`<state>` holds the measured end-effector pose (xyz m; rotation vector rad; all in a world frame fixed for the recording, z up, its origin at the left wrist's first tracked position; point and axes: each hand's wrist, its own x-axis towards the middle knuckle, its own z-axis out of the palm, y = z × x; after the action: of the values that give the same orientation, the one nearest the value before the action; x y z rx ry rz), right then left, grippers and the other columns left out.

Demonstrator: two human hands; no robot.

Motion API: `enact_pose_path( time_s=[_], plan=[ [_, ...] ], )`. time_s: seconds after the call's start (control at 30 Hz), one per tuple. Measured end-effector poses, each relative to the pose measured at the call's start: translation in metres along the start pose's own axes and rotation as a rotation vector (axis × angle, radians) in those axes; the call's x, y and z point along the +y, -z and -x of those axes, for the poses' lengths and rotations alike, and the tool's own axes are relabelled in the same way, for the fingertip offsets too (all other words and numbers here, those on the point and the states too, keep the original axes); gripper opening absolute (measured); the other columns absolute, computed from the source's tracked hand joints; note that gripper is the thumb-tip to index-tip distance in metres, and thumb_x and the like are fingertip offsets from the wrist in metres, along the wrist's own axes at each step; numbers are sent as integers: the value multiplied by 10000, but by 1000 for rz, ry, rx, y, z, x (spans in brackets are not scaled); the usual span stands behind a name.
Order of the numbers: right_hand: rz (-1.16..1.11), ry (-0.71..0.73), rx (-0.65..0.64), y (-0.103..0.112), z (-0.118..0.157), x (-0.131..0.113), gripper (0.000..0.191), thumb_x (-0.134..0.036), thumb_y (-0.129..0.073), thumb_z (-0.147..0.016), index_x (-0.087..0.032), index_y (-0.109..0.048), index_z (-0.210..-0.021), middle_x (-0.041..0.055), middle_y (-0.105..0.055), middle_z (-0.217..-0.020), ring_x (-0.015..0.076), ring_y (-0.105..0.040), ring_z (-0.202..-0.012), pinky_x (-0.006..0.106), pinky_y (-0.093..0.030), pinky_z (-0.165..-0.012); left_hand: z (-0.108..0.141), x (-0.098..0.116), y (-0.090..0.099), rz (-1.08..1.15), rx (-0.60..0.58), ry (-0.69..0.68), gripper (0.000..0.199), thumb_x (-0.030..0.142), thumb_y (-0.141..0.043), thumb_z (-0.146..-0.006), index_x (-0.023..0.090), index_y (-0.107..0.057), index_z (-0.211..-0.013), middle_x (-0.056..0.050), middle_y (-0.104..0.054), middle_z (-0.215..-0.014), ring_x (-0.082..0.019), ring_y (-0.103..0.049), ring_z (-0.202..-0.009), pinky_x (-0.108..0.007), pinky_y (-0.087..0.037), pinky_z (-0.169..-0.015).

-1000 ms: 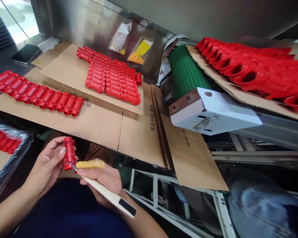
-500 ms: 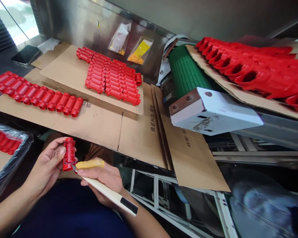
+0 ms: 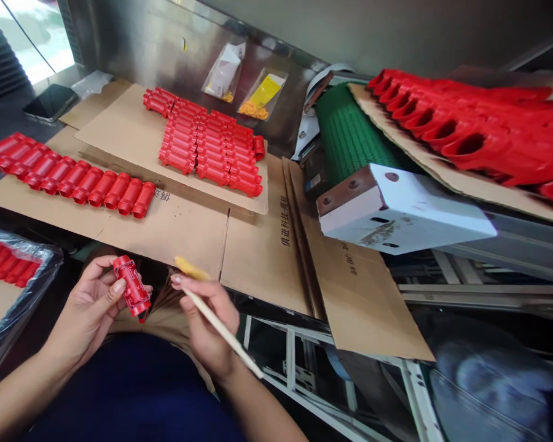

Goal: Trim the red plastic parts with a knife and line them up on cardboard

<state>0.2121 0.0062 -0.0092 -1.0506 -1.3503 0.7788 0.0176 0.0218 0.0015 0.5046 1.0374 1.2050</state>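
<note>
A red plastic cylinder (image 3: 133, 287) is held between the thumb and fingers of my left hand (image 3: 94, 298), tilted, its moulded side facing up. To its right and apart from it, my right hand (image 3: 209, 319) grips a knife with a long pale handle (image 3: 223, 331). A yellow cover (image 3: 190, 269) is on one finger of that hand. The knife's blade is too blurred to make out. Beyond my hands a slanting row of red cylinders (image 3: 90, 184) lies on the cardboard, and several rows of red parts (image 3: 207, 147) lie on a raised cardboard sheet (image 3: 115, 123).
At the right, red hollow parts (image 3: 470, 135) lie on cardboard above a green conveyor belt (image 3: 350, 132) with a white metal bracket (image 3: 403, 212). A plastic-lined box (image 3: 13, 307) is at lower left. Behind are a phone (image 3: 50, 102) and two small bags (image 3: 262, 92).
My right hand has drawn the knife away from the red cylinder, to the right. My left hand has tilted the cylinder, its lower end swinging right.
</note>
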Motion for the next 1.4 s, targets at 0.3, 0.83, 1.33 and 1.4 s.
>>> enact_pose_path(
  time_s=[0.3,0.83,1.33,1.4],
  plan=[
    [103,310,-184,-13,-4,0,240,-163,-674,-1054,-196,-718,-1288,142,-819,-1174,257,-791,-1089,436,-696,-922,7,-7,9,-239,-84,-200,168,219,-921,-856,256,-784,-946,-9,-794,-957,-163,-749,-920,-232,-628,-869],
    [102,299,-133,-15,-1,-5,240,-118,-649,-1036,-183,-708,-1260,152,-822,-1150,268,-795,-1076,445,-689,-917,10,-7,5,-247,-55,-225,165,257,-935,-842,250,-791,-922,-16,-809,-963,-169,-767,-929,-230,-626,-885],
    [191,28,-97,10,-12,-10,194,-110,-641,-1011,-230,-773,-1087,56,-824,-988,192,-769,-916,317,-641,-837,9,1,1,-107,-160,-64,332,314,-872,-912,306,-721,-1208,-46,-826,-975,-181,-789,-739,-322,-683,-727],
    [187,-14,-179,9,-17,-12,172,-146,-662,-1014,-221,-797,-1091,60,-831,-998,193,-769,-916,315,-636,-838,9,1,0,-193,-142,-160,295,282,-874,-907,298,-770,-1183,-49,-811,-1032,-177,-795,-835,-288,-678,-789]
  ],
)
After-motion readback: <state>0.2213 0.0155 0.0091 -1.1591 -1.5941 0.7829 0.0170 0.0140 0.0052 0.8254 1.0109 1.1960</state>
